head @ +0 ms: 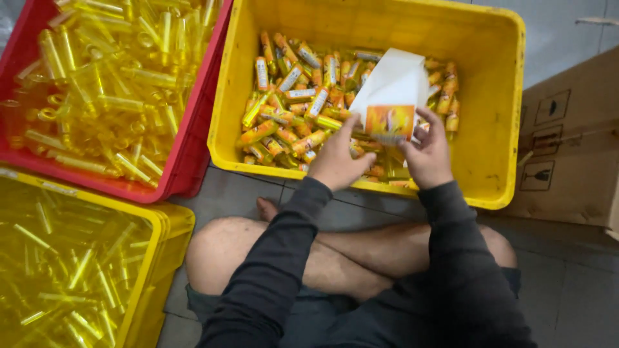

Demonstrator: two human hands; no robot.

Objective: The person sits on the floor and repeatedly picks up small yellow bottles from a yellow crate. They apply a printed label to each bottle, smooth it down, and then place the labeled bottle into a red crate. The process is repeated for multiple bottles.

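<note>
Yellow crate, carton between both hands' fingers

Person sits cross-legged on grey floor, dark sleeves, bare knees. Both hands inside yellow crate. Left hand and right hand hold small white carton with orange panel facing camera, carton tilted above heap of orange-labelled tubes. Fingers of each hand closed on carton's lower edge. Left of it, red crate full of clear yellow tubes. Second yellow crate at lower left, same clear tubes. Brown cardboard box at right, just beside first yellow crate.
</note>
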